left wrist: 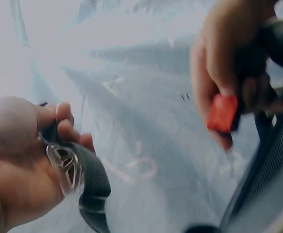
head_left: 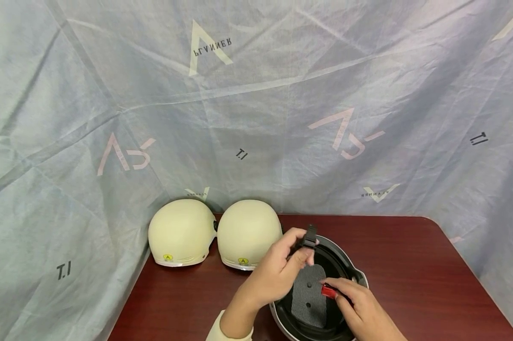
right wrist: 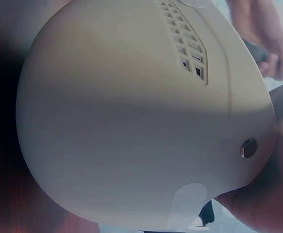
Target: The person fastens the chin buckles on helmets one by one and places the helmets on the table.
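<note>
An upturned helmet (head_left: 277, 310) with a black lining lies on the table, a ribbed grey pad (head_left: 308, 296) inside it. Over its far left rim, my left hand (head_left: 279, 267) pinches a black chin strap end with a black buckle (head_left: 310, 237). In the left wrist view, the webbing strap (left wrist: 96, 184) hangs from the fingers with a clear slider (left wrist: 65, 167) on it. My right hand (head_left: 363, 308), over the helmet's right side, pinches a red buckle piece (head_left: 329, 291) between thumb and fingers. The right wrist view shows the cream shell (right wrist: 131, 121) with a vent grille (right wrist: 184, 41).
Two more cream helmets (head_left: 183, 232) (head_left: 248, 232) stand side by side at the table's back left, each with a yellow sticker. The dark red table (head_left: 418, 265) extends to the right. Grey printed cloth (head_left: 265, 118) hangs behind it.
</note>
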A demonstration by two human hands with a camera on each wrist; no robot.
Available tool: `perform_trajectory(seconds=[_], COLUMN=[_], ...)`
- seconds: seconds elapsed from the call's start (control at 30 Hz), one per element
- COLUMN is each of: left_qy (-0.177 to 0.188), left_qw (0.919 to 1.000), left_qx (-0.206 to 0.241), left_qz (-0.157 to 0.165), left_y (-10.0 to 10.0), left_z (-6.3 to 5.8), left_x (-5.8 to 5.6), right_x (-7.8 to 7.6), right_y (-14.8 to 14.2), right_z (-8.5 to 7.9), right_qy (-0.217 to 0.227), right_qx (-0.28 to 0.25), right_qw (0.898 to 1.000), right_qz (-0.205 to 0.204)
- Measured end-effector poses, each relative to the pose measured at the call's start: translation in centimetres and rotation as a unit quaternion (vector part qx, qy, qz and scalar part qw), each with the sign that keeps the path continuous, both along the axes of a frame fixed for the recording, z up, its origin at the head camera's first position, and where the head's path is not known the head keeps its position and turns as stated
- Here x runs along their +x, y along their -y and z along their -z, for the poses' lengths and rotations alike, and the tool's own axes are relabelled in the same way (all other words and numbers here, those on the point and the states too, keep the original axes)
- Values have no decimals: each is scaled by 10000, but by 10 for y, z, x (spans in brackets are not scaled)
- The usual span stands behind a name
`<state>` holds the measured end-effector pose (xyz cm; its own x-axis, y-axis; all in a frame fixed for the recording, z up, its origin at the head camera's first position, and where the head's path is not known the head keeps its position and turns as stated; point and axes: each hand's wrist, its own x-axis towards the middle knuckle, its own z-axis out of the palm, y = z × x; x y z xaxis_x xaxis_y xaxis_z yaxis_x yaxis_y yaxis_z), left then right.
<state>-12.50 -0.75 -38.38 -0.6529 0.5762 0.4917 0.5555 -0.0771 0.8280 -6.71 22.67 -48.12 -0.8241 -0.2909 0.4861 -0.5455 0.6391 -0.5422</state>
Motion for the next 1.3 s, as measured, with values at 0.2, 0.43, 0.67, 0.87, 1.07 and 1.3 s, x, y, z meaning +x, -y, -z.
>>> perform_trajectory(seconds=[0.2,0.43,0.67,0.87,1.07,1.3], left_qy=[70,925,1485,1640,1356,1421], left_qw=[9863,9886,9825,9816,9872,9859], left_qx=[981,39,-635,-413,-535,-720], left_qz=[1328,1186,933,892,645,510], left_y=[-14,-14,-12,-11,-3,6], left_z=[-3,8,25,34,36,43], left_x=[5,11,9,3,-11,-23], right_x=[-3,-2,1,-1,-1,1], right_y=[-3,-4,-6,-4,-3,-4], right_z=[4,6,4,0,-2,-2], right_qy=[-604,-615,-374,-208,-19,-77], right_qx=[-29,132,85,13,70,173], right_qw=[9980,9980,9992,9997,10000,9997], right_qz=[-165,108,77,-115,58,162])
